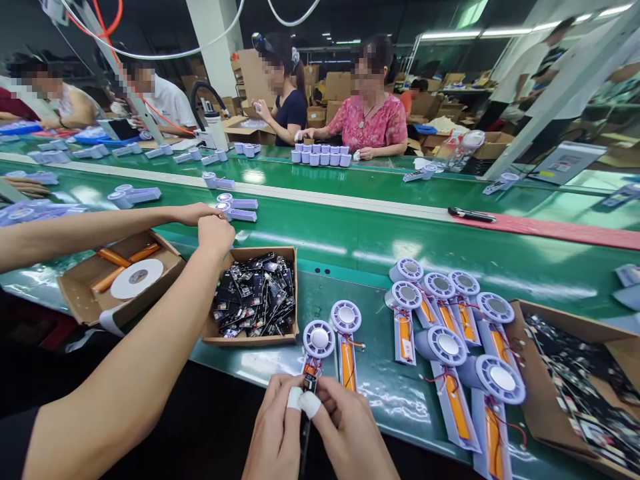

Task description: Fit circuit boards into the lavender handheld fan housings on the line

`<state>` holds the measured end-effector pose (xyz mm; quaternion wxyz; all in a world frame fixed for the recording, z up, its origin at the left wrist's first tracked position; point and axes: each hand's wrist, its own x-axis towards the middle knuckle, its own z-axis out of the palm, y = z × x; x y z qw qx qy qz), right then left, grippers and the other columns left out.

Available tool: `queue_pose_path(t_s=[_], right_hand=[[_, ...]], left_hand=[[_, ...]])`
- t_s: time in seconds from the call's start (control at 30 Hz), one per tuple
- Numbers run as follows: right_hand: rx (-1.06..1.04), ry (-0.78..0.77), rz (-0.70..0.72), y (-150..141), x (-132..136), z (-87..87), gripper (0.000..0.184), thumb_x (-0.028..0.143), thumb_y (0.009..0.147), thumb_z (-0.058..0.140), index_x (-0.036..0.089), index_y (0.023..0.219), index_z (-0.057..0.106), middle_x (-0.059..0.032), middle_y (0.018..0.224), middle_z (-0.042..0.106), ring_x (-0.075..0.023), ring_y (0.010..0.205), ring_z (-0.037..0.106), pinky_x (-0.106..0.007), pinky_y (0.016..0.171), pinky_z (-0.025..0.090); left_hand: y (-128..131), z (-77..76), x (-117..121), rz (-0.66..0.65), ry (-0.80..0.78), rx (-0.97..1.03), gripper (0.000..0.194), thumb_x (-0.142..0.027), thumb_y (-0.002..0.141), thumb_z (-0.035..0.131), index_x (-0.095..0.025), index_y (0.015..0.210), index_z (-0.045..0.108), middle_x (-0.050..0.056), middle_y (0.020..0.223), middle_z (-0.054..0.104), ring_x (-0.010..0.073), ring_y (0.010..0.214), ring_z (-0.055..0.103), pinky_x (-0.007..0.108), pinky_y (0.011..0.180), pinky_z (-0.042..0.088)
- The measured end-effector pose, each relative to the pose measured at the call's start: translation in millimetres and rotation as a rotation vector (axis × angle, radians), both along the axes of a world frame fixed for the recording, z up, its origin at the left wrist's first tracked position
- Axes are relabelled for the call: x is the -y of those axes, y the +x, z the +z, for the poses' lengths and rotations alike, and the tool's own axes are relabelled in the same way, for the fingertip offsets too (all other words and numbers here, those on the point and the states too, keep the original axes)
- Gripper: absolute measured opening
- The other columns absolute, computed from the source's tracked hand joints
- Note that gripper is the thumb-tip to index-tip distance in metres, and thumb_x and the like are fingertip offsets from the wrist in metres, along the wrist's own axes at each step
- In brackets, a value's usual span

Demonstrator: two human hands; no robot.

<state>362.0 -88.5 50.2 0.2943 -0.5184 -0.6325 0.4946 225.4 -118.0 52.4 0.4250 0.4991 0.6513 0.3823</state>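
My left hand and my right hand meet at the table's near edge, both thumbs wrapped in white. Between their fingertips they pinch a narrow black circuit board; its lower part is partly hidden. Directly beyond lies a lilac handheld fan body, its handle partly covered by my fingers. Whether the board is joined to it by wires I cannot tell. Beside it rests a second fan body with an orange battery and thin red wires in its open handle. Several similar fan bodies lie to the right.
A carton of black circuit boards stands ahead-left; another carton is at right. A co-worker's arms cross from the left toward lilac fan parts on the green belt. A box with a white roll sits beneath them.
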Motion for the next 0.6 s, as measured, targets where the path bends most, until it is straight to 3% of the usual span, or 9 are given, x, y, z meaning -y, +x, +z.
queue_pose_path(t_s=[0.13,0.3,0.37,0.47,0.6], right_hand=[[-0.149,-0.107,-0.028,1,5,-10.6,0.033,0.044,0.094,0.049,0.017,0.103,0.067,-0.0047,0.076,0.066,-0.0165,0.064,0.057,-0.022,0.054,0.045],[-0.317,-0.187,-0.028,8,6,-16.3,0.036,0.046,0.094,0.051,0.016,0.106,0.065,-0.0072,0.089,0.066,-0.0195,0.079,0.061,-0.028,0.075,0.049],[-0.33,-0.187,-0.02,11,4,-17.0,0.035,0.047,0.094,0.05,0.016,0.105,0.065,-0.006,0.088,0.064,-0.019,0.081,0.059,-0.027,0.076,0.048],[-0.327,-0.201,0.031,18,1,-16.8,0.034,0.048,0.094,0.051,0.017,0.096,0.064,-0.0026,0.079,0.058,-0.0169,0.076,0.054,-0.026,0.073,0.047],[-0.443,-0.233,0.091,23,0,-14.9,0.036,0.051,0.093,0.052,0.017,0.085,0.06,-0.0007,0.075,0.052,-0.015,0.073,0.049,-0.025,0.07,0.045]], left_hand=[[-1,-8.1,2,-0.062,0.031,0.026,0.032,-0.028,0.093,0.045,-0.023,0.115,0.067,0.009,0.111,0.063,0.0234,0.105,0.061,0.032,0.093,0.05],[-9,-20.0,-5,-0.011,-0.019,-0.008,0.037,-0.031,0.088,0.055,-0.024,0.122,0.063,0.01,0.113,0.066,0.0242,0.094,0.064,0.034,0.083,0.053],[-10,-23.6,-14,-0.033,-0.052,-0.006,0.037,-0.033,0.086,0.057,-0.023,0.121,0.064,0.011,0.11,0.068,0.0252,0.092,0.064,0.035,0.082,0.052],[-8,-21.8,-30,-0.095,-0.085,0.0,0.029,-0.027,0.081,0.059,-0.02,0.107,0.07,0.007,0.096,0.071,0.0223,0.079,0.062,0.031,0.073,0.048],[-1,-8.5,-45,-0.158,-0.134,0.067,0.013,-0.016,0.073,0.059,-0.016,0.078,0.071,0.001,0.071,0.066,0.0173,0.064,0.054,0.025,0.06,0.04]])
